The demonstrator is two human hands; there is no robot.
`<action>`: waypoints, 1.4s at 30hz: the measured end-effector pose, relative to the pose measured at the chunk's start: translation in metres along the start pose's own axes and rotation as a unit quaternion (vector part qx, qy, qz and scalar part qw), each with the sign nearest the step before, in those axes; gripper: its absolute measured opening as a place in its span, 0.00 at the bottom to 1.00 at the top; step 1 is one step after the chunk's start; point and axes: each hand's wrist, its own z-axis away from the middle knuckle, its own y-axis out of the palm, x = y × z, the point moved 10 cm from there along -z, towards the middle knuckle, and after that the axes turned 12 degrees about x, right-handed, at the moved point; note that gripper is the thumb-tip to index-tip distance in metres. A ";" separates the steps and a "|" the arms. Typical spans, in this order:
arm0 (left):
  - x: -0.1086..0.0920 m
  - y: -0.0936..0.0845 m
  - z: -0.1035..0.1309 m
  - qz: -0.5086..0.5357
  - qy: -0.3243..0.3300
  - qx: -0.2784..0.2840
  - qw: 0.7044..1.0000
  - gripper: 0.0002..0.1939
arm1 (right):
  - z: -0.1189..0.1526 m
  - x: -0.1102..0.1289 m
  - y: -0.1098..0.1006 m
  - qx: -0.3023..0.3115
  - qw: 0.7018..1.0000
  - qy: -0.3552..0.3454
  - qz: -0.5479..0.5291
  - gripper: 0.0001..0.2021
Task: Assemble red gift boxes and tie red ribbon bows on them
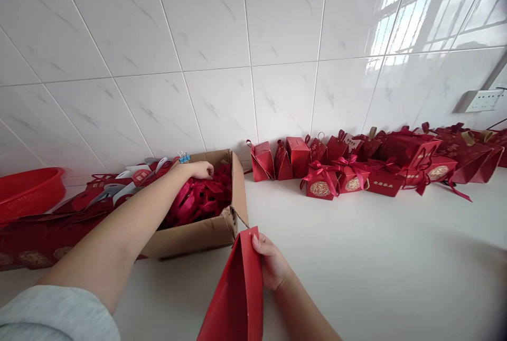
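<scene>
My left hand (203, 170) reaches into the cardboard box (198, 233), over a heap of dark red ribbons (206, 196). Its fingers are curled together at the ribbons, and what they pinch, if anything, is too small to make out. In my right hand (273, 264) is the upper edge of a folded red paper box (251, 283), gripped between thumb and fingers. That paper box hangs tilted just in front of the cardboard box's right corner, its lower end cut off by the frame.
Red gift boxes (299, 156) stand along the tiled wall on the right, some with bows. Flat red packaging (79, 225) and a red plastic basin (31, 190) lie at left. Blue clips (184, 158) sit at the cardboard box's back rim. A socket strip (481, 101) is on the wall.
</scene>
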 end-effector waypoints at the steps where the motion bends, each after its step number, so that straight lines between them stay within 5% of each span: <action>1: 0.000 -0.001 0.001 0.003 -0.001 0.006 1.000 0.17 | 0.000 0.000 0.001 0.001 1.000 0.001 0.001 0.19; 9: -0.002 -0.003 0.025 0.017 -0.010 0.050 0.999 0.16 | -0.001 0.001 0.002 0.003 1.000 0.004 0.005 0.19; 13: -0.005 -0.007 0.039 0.018 -0.011 0.022 1.000 0.16 | 0.001 0.002 0.002 0.001 1.000 0.000 0.010 0.18; 20: -0.016 -0.056 0.087 0.093 -0.003 -0.207 0.974 0.16 | 0.006 0.005 0.004 -0.003 1.000 -0.001 0.031 0.17; 25: -0.040 -0.104 0.162 0.210 0.055 -0.440 0.871 0.14 | 0.013 0.004 0.009 -0.006 0.998 0.001 0.058 0.16; 28: -0.061 -0.113 0.216 0.281 0.133 -0.507 0.804 0.11 | 0.018 0.011 0.017 -0.013 0.997 -0.016 0.078 0.13; 32: -0.088 -0.083 0.297 0.355 0.241 -0.506 0.748 0.11 | 0.026 0.029 0.035 -0.041 0.992 -0.058 0.108 0.09; 34: -0.093 -0.050 0.332 0.476 0.333 -0.461 0.671 0.09 | 0.032 0.040 0.040 -0.085 0.982 -0.093 0.143 0.10; 36: -0.100 -0.012 0.353 0.542 0.368 -0.406 0.637 0.08 | 0.040 0.049 0.043 -0.142 0.964 -0.134 0.182 0.09; 42: -0.115 0.098 0.337 0.735 0.416 -0.202 0.497 0.09 | 0.042 0.030 0.066 -0.173 0.916 -0.151 0.328 0.16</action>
